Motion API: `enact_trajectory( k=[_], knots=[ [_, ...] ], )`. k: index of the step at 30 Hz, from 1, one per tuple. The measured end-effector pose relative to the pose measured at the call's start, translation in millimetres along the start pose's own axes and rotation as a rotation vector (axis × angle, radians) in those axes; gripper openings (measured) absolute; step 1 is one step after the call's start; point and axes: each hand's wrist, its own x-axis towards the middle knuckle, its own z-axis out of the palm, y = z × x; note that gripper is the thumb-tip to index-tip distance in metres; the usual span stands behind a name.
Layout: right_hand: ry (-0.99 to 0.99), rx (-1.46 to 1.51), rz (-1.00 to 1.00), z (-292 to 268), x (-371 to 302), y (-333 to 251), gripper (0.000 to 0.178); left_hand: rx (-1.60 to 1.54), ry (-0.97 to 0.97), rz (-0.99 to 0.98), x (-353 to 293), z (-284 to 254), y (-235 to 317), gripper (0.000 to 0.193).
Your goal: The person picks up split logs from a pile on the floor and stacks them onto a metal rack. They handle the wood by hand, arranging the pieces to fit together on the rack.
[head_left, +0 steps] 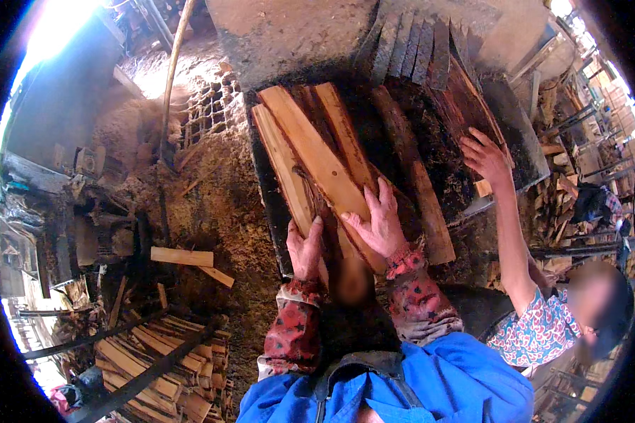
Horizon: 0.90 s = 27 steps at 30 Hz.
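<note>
Several rough-sawn wooden boards with bark along their edges lie on a dark work surface (267, 190) before me. My left hand (305, 250) is closed around the lower end of the narrow left board (283, 166), thumb on top. A wider, pale board (310, 144) slants across the pile. My right hand (381, 222) grips its right edge near the lower end, thumb on its face and fingers extended along its side. Another board (342, 130) lies just right of it, partly covered.
At my right a co-worker's hand (487, 158) touches a dark, reddish board (466, 106). A long bark-edged board (416, 176) lies between us. Dark overlapping strips (416, 49) hang at the far side. Stacked split wood (148, 359) and loose offcuts (182, 256) are at lower left.
</note>
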Motion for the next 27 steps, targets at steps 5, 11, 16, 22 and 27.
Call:
enact_trajectory(
  k=[5,11,16,22,27],
  knots=[
    [-0.03,-0.062,-0.058,-15,-5,-18,0.077,0.039,0.069,-0.01,-1,6,12,0.049],
    [-0.024,0.156,-0.089,-29,-2,-19,0.069,0.109,0.036,0.011,0,12,16,0.059],
    [-0.105,0.296,0.018,-40,-3,-31,0.065,0.203,0.066,-0.012,5,9,9,0.062],
    [-0.014,0.267,-0.029,-25,-7,-26,0.062,0.202,0.046,0.06,7,15,4,0.061],
    [-0.018,0.219,0.026,-38,-8,-20,0.061,0.161,0.038,0.064,12,15,-3,0.058]
  ],
)
